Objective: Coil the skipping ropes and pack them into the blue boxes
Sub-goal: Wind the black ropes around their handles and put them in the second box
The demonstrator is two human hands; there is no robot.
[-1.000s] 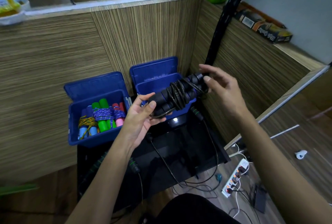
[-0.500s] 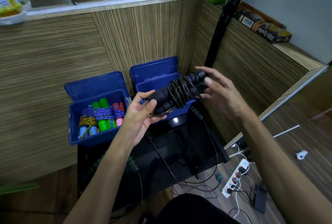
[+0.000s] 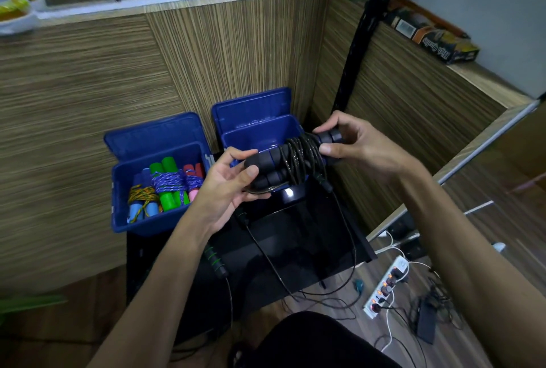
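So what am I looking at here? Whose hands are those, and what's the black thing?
There is no robot here. A person wears a camera on their head, so the picture looks down at their own two hands. The left hand and right hand each grip one end of a black skipping rope, its cord wound round its handles. Behind it stand two open blue boxes on a black table. The left box already has colourful coiled ropes inside. The right box is just behind the black rope; I can't see anything in it. More loose black ropes lie on the table, and a power strip sits on the floor.
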